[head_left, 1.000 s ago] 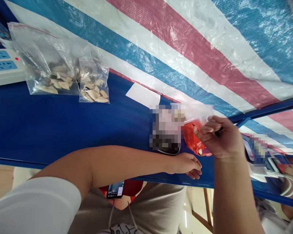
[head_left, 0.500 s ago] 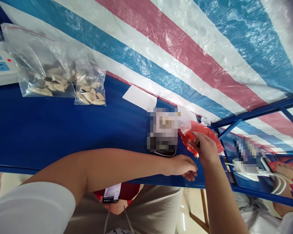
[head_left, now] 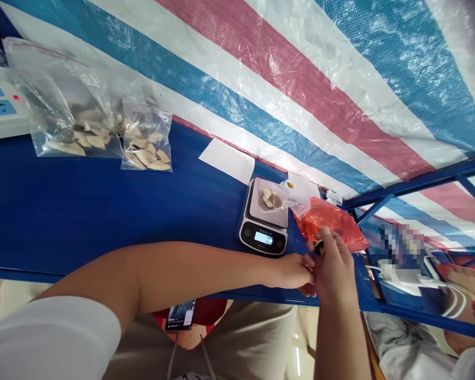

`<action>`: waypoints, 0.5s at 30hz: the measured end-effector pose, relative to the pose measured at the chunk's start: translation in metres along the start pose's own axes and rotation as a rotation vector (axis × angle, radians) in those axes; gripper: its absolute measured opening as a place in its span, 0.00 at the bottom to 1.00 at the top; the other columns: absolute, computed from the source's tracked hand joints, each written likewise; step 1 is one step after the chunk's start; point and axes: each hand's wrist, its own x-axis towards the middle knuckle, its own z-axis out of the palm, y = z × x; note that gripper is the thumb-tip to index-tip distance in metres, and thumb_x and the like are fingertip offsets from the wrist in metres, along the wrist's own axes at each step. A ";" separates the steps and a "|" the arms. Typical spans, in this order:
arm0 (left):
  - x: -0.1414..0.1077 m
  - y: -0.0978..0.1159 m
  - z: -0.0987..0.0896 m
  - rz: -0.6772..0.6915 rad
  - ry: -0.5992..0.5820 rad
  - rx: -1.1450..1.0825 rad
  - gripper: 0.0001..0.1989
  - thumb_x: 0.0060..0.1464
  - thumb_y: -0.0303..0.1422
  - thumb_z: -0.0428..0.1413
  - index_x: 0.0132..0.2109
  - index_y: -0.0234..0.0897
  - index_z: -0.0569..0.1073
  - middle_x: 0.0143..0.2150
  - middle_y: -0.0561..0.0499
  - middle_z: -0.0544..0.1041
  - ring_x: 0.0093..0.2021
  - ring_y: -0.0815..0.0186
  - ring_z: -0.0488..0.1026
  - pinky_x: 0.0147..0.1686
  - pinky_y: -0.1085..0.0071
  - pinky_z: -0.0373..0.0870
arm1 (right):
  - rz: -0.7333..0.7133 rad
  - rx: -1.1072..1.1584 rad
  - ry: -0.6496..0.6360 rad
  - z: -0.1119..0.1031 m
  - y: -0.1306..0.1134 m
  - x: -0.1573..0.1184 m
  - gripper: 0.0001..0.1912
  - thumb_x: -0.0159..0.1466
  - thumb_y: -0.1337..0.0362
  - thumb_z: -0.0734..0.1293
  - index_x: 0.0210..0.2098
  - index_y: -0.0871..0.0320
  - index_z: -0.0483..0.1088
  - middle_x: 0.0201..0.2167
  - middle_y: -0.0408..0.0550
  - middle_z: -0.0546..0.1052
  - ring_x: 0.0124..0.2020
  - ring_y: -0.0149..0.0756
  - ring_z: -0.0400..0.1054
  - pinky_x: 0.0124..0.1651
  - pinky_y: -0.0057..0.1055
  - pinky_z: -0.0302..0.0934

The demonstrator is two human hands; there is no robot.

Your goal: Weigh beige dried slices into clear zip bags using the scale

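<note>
My right hand [head_left: 334, 266] pinches a small dark piece [head_left: 319, 247] with a pale edge, just in front of the red plastic bag [head_left: 338, 221]. Close against it is my left hand [head_left: 295, 272], its fingers curled; what they hold, if anything, is hidden. To the left of the red bag stands a digital kitchen scale [head_left: 247, 211] with its display lit. A small clear bag [head_left: 275, 196] with a few pale pieces lies on the scale's plate, its top reaching toward the red bag.
A large clear zip bag [head_left: 73, 119] and a smaller one [head_left: 146, 142], both holding pale curved pieces, sit at the back left near a power strip [head_left: 3, 111]. White paper [head_left: 229, 160] lies behind the scale. A phone [head_left: 181, 314] is below the blue table's edge. Another person's arm [head_left: 459, 295] shows at right.
My right hand has drawn back from the red bag toward me with the dark piece, meeting my left hand. My left fingers have curled in more.
</note>
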 end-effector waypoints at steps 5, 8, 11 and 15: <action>-0.005 0.001 -0.004 -0.003 0.141 0.284 0.11 0.44 0.18 0.56 0.33 0.37 0.66 0.28 0.56 0.67 0.32 0.69 0.66 0.35 0.69 0.65 | 0.013 0.218 0.093 0.005 0.022 -0.008 0.20 0.52 0.61 0.75 0.44 0.55 0.74 0.34 0.41 0.79 0.33 0.32 0.78 0.29 0.25 0.72; -0.009 0.002 -0.004 -0.012 0.165 0.392 0.08 0.53 0.23 0.59 0.34 0.36 0.66 0.30 0.56 0.66 0.32 0.70 0.63 0.35 0.69 0.65 | 0.012 0.226 0.094 -0.001 0.030 -0.006 0.21 0.51 0.64 0.76 0.44 0.57 0.75 0.38 0.45 0.82 0.43 0.37 0.81 0.43 0.29 0.77; -0.011 0.002 -0.003 -0.016 0.149 0.412 0.08 0.60 0.30 0.60 0.35 0.35 0.67 0.32 0.56 0.67 0.32 0.71 0.64 0.34 0.70 0.65 | -0.002 0.206 0.052 -0.003 0.031 -0.007 0.21 0.54 0.59 0.80 0.45 0.57 0.76 0.44 0.49 0.83 0.47 0.38 0.81 0.46 0.27 0.77; -0.012 0.003 -0.003 -0.003 0.129 0.315 0.09 0.58 0.26 0.60 0.33 0.35 0.65 0.29 0.57 0.64 0.29 0.72 0.59 0.31 0.72 0.60 | -0.050 0.133 0.036 -0.001 0.034 -0.009 0.21 0.56 0.55 0.81 0.45 0.55 0.77 0.48 0.47 0.83 0.47 0.35 0.80 0.42 0.23 0.75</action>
